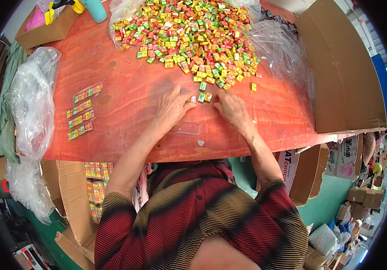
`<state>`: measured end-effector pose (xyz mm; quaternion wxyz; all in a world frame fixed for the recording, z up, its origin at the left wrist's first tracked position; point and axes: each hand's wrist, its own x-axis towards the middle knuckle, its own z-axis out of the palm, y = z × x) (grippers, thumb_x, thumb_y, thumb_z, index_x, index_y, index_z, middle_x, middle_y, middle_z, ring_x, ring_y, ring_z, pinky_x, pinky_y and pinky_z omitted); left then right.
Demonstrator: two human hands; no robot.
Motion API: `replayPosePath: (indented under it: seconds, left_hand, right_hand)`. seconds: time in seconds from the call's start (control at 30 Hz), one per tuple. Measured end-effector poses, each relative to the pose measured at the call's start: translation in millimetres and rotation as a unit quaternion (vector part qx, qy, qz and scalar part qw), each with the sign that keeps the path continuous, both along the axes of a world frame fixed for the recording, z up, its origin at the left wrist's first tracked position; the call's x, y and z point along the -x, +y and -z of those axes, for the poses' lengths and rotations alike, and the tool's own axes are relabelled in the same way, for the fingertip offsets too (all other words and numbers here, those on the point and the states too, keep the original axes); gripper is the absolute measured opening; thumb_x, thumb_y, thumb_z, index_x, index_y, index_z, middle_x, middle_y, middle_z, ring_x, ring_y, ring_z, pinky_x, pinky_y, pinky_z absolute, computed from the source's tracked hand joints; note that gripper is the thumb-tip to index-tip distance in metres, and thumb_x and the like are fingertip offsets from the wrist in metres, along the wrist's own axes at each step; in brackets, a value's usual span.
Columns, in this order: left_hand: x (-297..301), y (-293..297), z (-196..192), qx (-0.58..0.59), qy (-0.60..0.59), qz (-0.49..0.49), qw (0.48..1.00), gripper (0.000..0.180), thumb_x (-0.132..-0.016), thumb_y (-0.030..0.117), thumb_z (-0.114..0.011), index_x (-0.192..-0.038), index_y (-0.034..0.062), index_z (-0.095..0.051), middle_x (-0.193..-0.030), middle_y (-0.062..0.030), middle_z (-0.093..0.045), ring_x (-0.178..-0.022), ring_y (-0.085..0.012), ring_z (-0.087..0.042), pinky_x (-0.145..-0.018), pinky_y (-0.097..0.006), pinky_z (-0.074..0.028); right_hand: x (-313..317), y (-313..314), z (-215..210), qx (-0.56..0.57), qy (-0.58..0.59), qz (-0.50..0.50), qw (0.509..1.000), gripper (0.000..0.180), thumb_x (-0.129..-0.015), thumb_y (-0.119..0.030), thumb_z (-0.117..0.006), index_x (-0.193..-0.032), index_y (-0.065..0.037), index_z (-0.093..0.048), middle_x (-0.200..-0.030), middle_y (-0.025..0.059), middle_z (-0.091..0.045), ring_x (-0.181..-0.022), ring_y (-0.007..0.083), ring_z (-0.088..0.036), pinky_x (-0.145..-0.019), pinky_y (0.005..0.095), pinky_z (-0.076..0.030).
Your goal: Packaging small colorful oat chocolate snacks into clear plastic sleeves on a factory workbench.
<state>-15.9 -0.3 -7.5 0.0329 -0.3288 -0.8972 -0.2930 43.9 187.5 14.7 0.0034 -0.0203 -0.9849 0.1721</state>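
Observation:
My left hand rests on the red table with its fingers curled, thumb and forefinger around a small pink-and-white box. My right hand is across from it, thumb and forefinger apart with no box visible between them. Between the hands lie a green small box and a yellow-and-red small box. Just beyond is a large pile of small boxes in red, yellow and green. A clear plastic tray lies nearer me, between my forearms.
At the left, several filled clear packs lie in a column. Clear plastic bags lie right of the pile, beside a tall cardboard box. A carton and a teal bottle stand far left. Plastic sheeting hangs over the left edge.

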Motion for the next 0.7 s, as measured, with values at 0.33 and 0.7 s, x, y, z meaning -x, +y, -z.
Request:
replayPosePath:
  seconds: [0.33, 0.7]
  left_hand:
    - [6, 2, -4, 0.02, -0.026, 0.002, 0.999, 0.033, -0.07, 0.03, -0.067, -0.099, 0.0147, -0.063, -0.095, -0.01, -0.05, -0.083, -0.0298, -0.056, -0.066, -0.043, -0.045]
    - [9, -11, 0, -0.032, -0.044, 0.059, 0.997, 0.033, -0.068, 0.02, -0.069, -0.099, 0.0097, -0.06, -0.089, -0.0094, -0.05, -0.081, -0.0304, -0.055, -0.069, -0.041, -0.044]
  right_hand:
    - [11, -8, 4, 0.138, 0.026, -0.053, 0.989, 0.033, -0.075, -0.014, -0.063, -0.105, -0.006, -0.053, -0.098, 0.0153, -0.051, -0.09, 0.0334, -0.053, -0.075, 0.0402, -0.045]
    - [12, -21, 10, 0.137, 0.045, -0.111, 0.983, 0.038, -0.069, -0.009, -0.065, -0.106, -0.01, -0.054, -0.091, 0.0158, -0.052, -0.088, 0.0337, -0.054, -0.072, 0.0406, -0.045]
